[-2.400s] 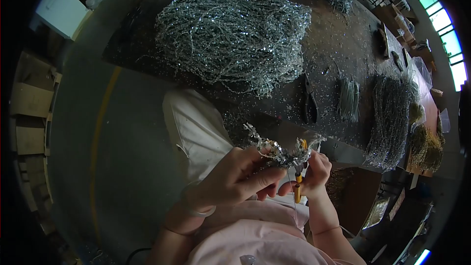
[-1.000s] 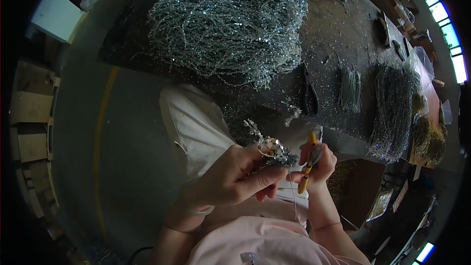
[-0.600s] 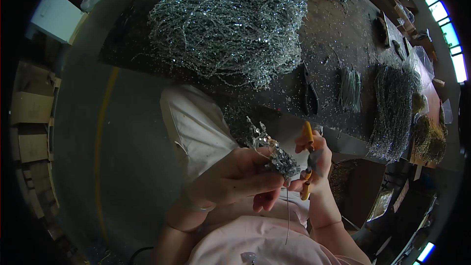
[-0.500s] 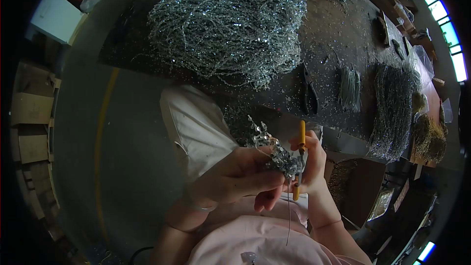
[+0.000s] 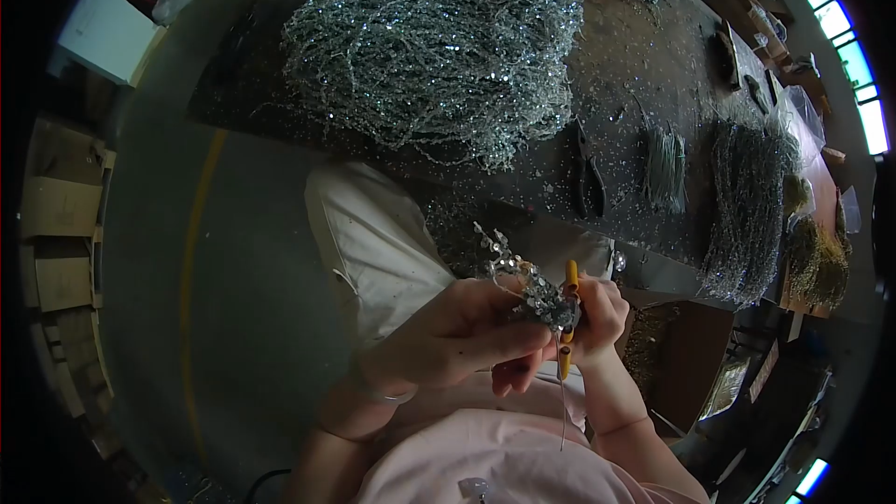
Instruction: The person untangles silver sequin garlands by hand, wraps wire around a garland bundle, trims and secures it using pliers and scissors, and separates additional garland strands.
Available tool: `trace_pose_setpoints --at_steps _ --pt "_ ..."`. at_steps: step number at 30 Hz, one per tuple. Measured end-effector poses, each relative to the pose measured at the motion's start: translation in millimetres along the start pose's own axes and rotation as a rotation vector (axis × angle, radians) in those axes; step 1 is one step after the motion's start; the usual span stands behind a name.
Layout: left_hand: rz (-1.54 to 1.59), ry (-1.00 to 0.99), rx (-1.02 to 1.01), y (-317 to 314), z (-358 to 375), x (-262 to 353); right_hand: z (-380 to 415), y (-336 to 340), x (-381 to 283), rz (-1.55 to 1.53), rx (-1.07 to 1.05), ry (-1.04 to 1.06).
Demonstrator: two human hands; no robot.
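My left hand (image 5: 457, 336) pinches a bunch of silver beaded strands (image 5: 541, 299) in front of my lap. A thin wire (image 5: 564, 411) hangs down from the bunch. Just right of it, my right hand (image 5: 597, 317) is closed on a yellow-handled tool (image 5: 572, 275), whose yellow parts stick out above and below the fingers. The tool's working end is hidden by the bunch and my fingers. Beyond the hands, a large pile of silver glittering strands (image 5: 429, 56) lies on the dark table (image 5: 635, 65).
Black-handled pliers (image 5: 589, 173) and a small bundle of wires (image 5: 665, 168) lie near the table's front edge. Further right are long silver strands (image 5: 747, 215) and gold strands (image 5: 817, 261). Cardboard boxes (image 5: 61, 205) stand at the far left.
My right hand and the yellow-handled tool have moved slightly down, and the fingers have closed further around it. The bunch and its hanging wire have shifted a little right.
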State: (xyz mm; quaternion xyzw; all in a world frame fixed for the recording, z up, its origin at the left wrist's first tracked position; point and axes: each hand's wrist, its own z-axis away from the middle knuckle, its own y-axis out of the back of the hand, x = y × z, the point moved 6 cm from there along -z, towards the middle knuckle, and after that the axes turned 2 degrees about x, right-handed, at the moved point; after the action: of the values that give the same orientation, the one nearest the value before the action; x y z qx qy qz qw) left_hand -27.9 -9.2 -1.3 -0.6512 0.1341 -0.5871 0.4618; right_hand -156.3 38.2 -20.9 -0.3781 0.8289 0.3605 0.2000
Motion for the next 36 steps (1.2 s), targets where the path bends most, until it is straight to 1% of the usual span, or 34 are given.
trace_pose_setpoints --at_steps 2,3,4,5,6,7,8,9,10,12,13,14,15,16,18,19,20,21,23,25,27,28,29,30,32,33,34,35,36 --pt "-0.032 -0.004 0.023 2 0 0 -2 -5 3 -0.020 -0.109 -0.103" --pt "-0.065 -0.007 0.045 3 0 0 1 -4 5 -0.020 -0.108 -0.102" --pt "-0.066 -0.008 0.044 2 0 1 7 -2 15 -0.013 -0.090 -0.195" --pt "-0.208 -0.039 0.133 6 0 4 11 0 23 -0.006 -0.071 -0.290" --pt "-0.350 -0.070 0.222 10 1 7 13 -1 31 -0.207 -0.046 -0.449" --pt "-0.350 -0.070 0.221 11 0 6 16 0 37 -0.354 -0.002 -0.599" --pt "-0.571 -0.121 0.289 16 0 10 19 0 39 -0.502 0.042 -0.748" --pt "-0.791 -0.173 0.356 19 0 13 13 0 33 -0.674 0.126 -0.819" --pt "-0.791 -0.172 0.356 19 -2 10 6 0 24 -0.674 0.126 -0.819" --pt "-1.201 -0.420 0.502 12 0 19 -4 6 13 -0.732 0.280 -0.813" --pt "-1.201 -0.420 0.499 11 -1 17 -6 11 11 -0.633 0.178 -0.781" --pt "-1.327 -0.479 0.543 8 0 19 -8 12 11 -0.632 0.179 -0.780" --pt "-1.453 -0.539 0.586 5 1 21 -15 10 8 -0.555 0.094 -0.687" --pt "-1.454 -0.539 0.585 7 0 19 -20 8 4 -0.477 0.009 -0.595" --pt "-1.594 -0.650 0.556 2 -2 15 -21 2 3 -0.498 0.009 -0.555" --pt "-1.594 -0.650 0.555 1 -3 13 -23 -2 1 -0.518 0.009 -0.516" --pt "-1.637 -0.624 0.547 -1 -4 9 -26 -4 -4 -0.585 0.043 -0.531" --pt "-1.680 -0.597 0.539 -2 -6 6 -27 -8 -4 -0.585 0.044 -0.531" --pt "-1.694 -0.618 0.551 -4 -9 1 -28 -3 -2 -0.608 0.234 -0.474" --pt "-1.706 -0.639 0.563 -3 -9 -1 -28 -2 1 -0.621 0.239 -0.501" --pt "-1.580 -0.640 0.536 0 -10 0 -31 1 3 -0.627 0.248 -0.526" --pt "-1.578 -0.640 0.533 -3 -9 2 -33 2 4 -0.694 0.250 -0.593" --pt "-1.394 -0.551 0.535 0 -8 6 -34 1 6 -0.762 0.250 -0.660" --pt "-1.209 -0.463 0.534 3 -6 9 -36 5 6 -0.760 0.250 -0.660" --pt "-1.161 -0.446 0.543 5 4 22 -35 5 10 -0.830 0.205 -0.763" --pt "-1.115 -0.430 0.554 7 10 30 -34 6 11 -0.831 0.203 -0.765" --pt "-1.212 -0.286 0.565 10 14 37 -36 6 10 -0.836 0.190 -0.745" --pt "-1.213 -0.287 0.569 12 11 40 -38 5 10 -0.841 0.177 -0.723" --pt "-1.295 -0.426 0.525 6 7 46 -39 4 9 -0.844 0.174 -0.721"
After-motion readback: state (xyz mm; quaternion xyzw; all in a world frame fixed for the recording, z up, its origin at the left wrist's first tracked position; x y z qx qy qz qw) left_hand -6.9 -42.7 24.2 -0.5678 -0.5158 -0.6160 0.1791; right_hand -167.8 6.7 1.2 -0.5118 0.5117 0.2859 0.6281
